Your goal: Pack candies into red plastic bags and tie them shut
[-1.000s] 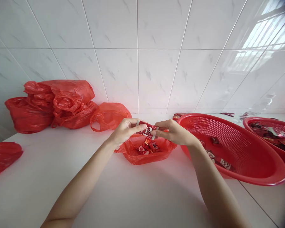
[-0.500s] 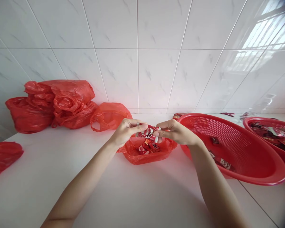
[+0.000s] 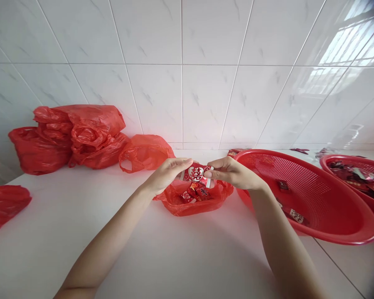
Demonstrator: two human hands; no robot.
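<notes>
A small red and white candy packet (image 3: 197, 173) is held between my two hands above an open red plastic bag (image 3: 177, 205). My left hand (image 3: 168, 174) pinches the packet's left end with closed fingers. My right hand (image 3: 230, 172) pinches its right end. Inside the bag lie several red wrapped candies (image 3: 195, 192). The bag rests on the white counter (image 3: 162, 253) in front of me.
A large red mesh basket (image 3: 336, 234) with a few packets stands to the right, a second red basket (image 3: 355, 160) with wrappers behind it. Filled red bags (image 3: 71, 135) lie against the tiled wall at left. Another red bag (image 3: 3, 203) is at the left edge.
The packet has turned from tilted to facing me more squarely, and both hands have shifted slightly closer together over the bag.
</notes>
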